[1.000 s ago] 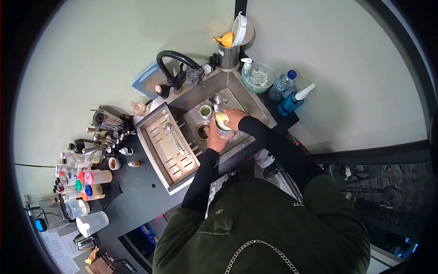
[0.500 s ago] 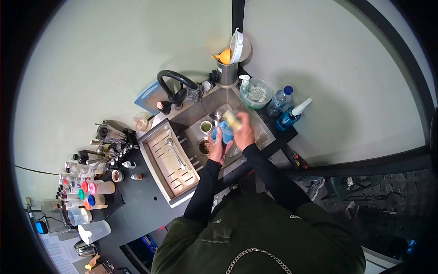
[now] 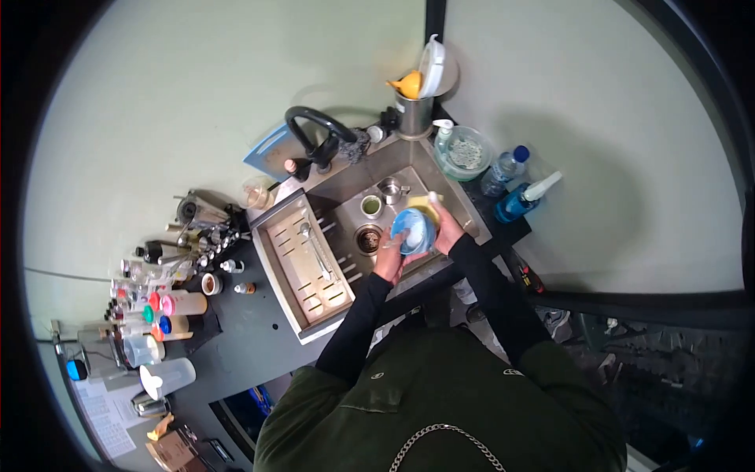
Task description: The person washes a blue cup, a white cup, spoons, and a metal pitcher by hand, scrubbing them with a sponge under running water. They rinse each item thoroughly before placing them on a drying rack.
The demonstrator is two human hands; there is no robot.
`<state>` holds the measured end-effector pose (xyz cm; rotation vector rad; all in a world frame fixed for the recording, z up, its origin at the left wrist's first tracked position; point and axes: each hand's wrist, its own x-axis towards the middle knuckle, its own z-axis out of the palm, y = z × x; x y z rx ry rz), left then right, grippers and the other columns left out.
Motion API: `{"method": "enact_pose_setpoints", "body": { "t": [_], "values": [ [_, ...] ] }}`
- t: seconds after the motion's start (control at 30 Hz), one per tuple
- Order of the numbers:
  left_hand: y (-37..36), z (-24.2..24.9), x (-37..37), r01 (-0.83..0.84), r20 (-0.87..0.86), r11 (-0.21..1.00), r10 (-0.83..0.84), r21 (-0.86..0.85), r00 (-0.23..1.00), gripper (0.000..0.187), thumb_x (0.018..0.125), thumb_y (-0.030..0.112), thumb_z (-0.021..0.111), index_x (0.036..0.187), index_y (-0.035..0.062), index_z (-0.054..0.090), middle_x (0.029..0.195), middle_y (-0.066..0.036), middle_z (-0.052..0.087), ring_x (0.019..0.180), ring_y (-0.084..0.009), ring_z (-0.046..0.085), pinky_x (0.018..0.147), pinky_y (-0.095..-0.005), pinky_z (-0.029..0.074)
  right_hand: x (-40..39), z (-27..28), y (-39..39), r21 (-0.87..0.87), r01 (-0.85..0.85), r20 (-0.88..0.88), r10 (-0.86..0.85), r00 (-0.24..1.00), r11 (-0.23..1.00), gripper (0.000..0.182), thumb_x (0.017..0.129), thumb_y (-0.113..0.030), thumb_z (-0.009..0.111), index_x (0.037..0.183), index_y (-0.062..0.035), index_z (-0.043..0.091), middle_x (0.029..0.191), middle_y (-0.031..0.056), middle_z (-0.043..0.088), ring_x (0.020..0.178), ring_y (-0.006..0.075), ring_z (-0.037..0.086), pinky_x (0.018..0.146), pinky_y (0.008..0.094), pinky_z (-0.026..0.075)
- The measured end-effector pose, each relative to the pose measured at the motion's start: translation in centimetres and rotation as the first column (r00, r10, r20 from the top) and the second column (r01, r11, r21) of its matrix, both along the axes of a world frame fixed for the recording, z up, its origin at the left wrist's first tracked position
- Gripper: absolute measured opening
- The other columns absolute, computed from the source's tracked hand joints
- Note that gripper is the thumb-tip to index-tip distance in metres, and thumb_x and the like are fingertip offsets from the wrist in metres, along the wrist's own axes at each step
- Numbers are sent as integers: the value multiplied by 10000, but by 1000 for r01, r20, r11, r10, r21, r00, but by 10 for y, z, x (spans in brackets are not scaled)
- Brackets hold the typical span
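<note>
I have the left hand (image 3: pixel 388 259) clamped on the blue bowl (image 3: pixel 425 240) in the sink (image 3: pixel 363 171), the right hand (image 3: pixel 450 230) pinching the sponge (image 3: pixel 422 204) at its 1 o'clock side. The bowl looks light but slippery (white inside, suds I think); the rim suits a hold. At 10 o'clock a cup (image 3: pixel 371 206) holds something green.

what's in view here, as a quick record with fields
left hand: on the blue bowl
right hand: holding a yellow sponge, blurred
sink: metal pitcher, small cup with green inside
tray: long-handled spoon
right of sink: blue spray bottle
behind sink: black faucet
</note>
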<state>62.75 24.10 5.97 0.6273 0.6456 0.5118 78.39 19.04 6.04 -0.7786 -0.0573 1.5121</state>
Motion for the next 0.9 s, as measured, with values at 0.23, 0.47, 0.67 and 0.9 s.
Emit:
{"method": "enact_pose_setpoints", "body": {
  "t": [0.23, 0.47, 0.67, 0.9],
  "values": [
    [20, -122, -7, -142, -370, 984, 172, 107, 913, 324, 960, 322, 498, 1176, 81, 488, 1039, -74, 586, 831, -187, 631, 633, -329, 592, -36, -97, -2, -221, 231, -17, -240, 971, 948, 356, 941, -380, 526, 1207, -144, 507, 1141, 46, 604, 1040, 197, 594, 871, 397, 500],
    [91, -212, -24, -759, -608, 644, 565, -98, 558, 336, 917, 177, 402, 1232, 135, 510, 1169, -108, 568, 946, -300, 611, 709, -489, 529, -24, -64, -18, -252, 337, 53, -335, 941, 907, 355, 976, -306, 468, 1263, -98, 449, 1213, 83, 568, 1089, 232, 578, 924, 441, 496],
    [141, -246, -24, -832, -521, 534, 672, -151, 526, 354, 896, 286, 504, 1180, 76, 535, 1145, -150, 573, 953, -329, 602, 784, -484, 508, -9, -50, -33, -196, 291, -13, -299, 954, 936, 419, 962, -339, 492, 1297, -98, 418, 1239, 78, 545, 1117, 223, 563, 929, 430, 495],
    [142, -232, -10, -677, -700, 697, 606, 238, 377, 551, 829, 415, 634, 1179, 6, 513, 1181, -212, 534, 1026, -386, 551, 868, -487, 465, -3, -51, -42, -188, 272, 11, -274, 962, 944, 452, 954, -366, 503, 1310, -105, 407, 1233, 79, 546, 1120, 225, 560, 925, 403, 497]
  ]
}}
